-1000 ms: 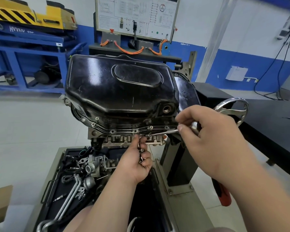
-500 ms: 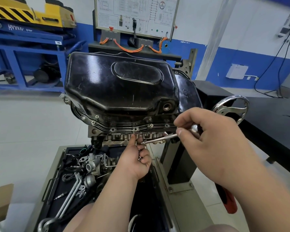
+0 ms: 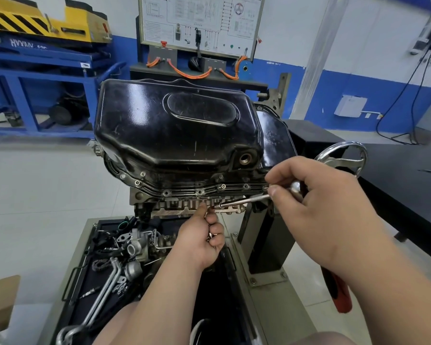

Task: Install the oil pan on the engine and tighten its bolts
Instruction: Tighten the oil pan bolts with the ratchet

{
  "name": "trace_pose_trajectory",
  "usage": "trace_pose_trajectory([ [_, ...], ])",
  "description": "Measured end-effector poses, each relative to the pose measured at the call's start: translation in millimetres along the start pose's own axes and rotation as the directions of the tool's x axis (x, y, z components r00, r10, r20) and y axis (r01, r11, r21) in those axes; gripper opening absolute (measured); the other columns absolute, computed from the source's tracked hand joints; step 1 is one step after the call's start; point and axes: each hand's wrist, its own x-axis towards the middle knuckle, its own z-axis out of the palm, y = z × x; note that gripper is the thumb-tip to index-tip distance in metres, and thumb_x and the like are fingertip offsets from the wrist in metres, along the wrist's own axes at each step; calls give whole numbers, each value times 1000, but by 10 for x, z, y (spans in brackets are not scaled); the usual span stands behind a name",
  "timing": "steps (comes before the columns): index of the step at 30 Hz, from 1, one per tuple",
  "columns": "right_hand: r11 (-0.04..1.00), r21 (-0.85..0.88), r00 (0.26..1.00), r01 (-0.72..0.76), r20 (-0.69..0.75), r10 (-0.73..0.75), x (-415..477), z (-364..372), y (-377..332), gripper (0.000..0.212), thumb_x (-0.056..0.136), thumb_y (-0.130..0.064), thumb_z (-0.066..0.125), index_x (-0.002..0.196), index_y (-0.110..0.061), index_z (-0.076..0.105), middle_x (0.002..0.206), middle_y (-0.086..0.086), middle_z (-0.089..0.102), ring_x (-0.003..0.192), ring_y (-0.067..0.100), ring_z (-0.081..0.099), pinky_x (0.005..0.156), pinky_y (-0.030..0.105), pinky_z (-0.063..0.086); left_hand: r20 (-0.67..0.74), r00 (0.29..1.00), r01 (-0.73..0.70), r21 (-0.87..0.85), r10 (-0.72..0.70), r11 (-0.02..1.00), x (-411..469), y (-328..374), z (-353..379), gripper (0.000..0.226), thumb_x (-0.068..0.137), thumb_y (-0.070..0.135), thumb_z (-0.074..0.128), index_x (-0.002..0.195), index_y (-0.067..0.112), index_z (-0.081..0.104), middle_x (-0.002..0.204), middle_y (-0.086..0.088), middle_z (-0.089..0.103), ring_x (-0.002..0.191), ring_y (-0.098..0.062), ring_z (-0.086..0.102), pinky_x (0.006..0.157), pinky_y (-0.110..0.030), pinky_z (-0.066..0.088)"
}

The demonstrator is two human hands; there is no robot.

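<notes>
Flange edge first: the black oil pan (image 3: 174,130) sits upturned on the engine (image 3: 192,204), and its bolted rim runs along the near side just above your hands. Your right hand (image 3: 316,207) grips the ratchet (image 3: 241,200), thumb and forefinger pinched on the chrome shaft. The shaft's tip lies below the rim, at the engine's near face, just beside your left thumb. Your left hand (image 3: 200,240) has its fingers curled round loose bolts (image 3: 210,235). To the left of the pan you have bare floor. On the right the handwheel (image 3: 341,158) stands close behind your knuckles. The parts tray (image 3: 85,270) lies under your left forearm. By count: one pan, one ratchet, one handwheel and one drain hole (image 3: 245,159). At least five bolt heads (image 3: 166,192) are seated along the near rim. I cannot tell how many bolts are in your left fist.
</notes>
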Motion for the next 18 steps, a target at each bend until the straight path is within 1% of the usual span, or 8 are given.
trace_pose_trajectory([
  [2,1000,3,1000,-5,-2,5,-2,-15,11,25,81,-15,67,77,-38,58,72,-24,57,70,-16,50,65,-4,33,-9,999,-33,102,34,994,-7,-21,6,18,101,28,43,87,22,54,49,8,37,36,-6,27,30,-13,15],
  [3,1000,4,1000,-9,-2,9,-2,-24,14,26,81,-16,66,76,-39,57,71,-25,56,70,-16,50,65,-4,33,-6,999,-44,144,46,989,-12,-32,9,17,100,27,44,86,21,53,49,7,38,36,-6,27,30,-13,15],
  [6,1000,-1,1000,-25,-7,25,2,-42,28,25,81,-15,67,76,-38,58,65,-25,54,68,-16,50,63,-4,33,7,997,-71,190,71,979,-28,-61,6,15,98,28,51,84,21,53,49,7,39,37,-5,29,30,-14,16],
  [8,1000,-10,1000,-29,-12,28,4,-49,33,23,81,-14,67,76,-36,59,64,-25,53,67,-17,49,63,-4,33,0,997,-75,177,77,981,-35,-71,-3,16,94,34,57,85,21,55,49,8,40,36,-5,29,29,-14,16],
  [10,999,-5,999,-34,-15,34,5,-53,34,22,81,-14,67,76,-35,60,63,-25,52,66,-17,49,63,-4,33,-9,998,-67,165,69,984,-34,-71,-10,18,92,37,59,87,20,58,48,8,41,36,-4,30,28,-15,17],
  [14,999,-2,999,-43,-6,43,6,-50,47,22,82,-15,66,77,-36,60,68,-25,54,73,-16,49,65,-4,33,28,999,-45,133,42,990,-29,-56,-11,12,94,25,57,87,14,59,52,6,45,35,-4,31,28,-15,18],
  [16,999,-4,999,-44,-15,43,3,-46,49,22,82,-15,66,77,-35,60,69,-24,55,72,-14,50,65,-3,34,67,997,-30,90,24,996,-36,-46,-5,11,94,18,54,85,13,58,53,6,44,35,-3,30,27,-14,17],
  [18,999,9,998,-49,-26,49,-5,-43,45,23,81,-15,66,76,-36,59,68,-24,56,70,-12,52,62,-3,34,85,996,-23,20,21,1000,-37,-29,-1,13,94,16,53,82,13,56,53,6,44,34,-3,30,26,-15,18],
])
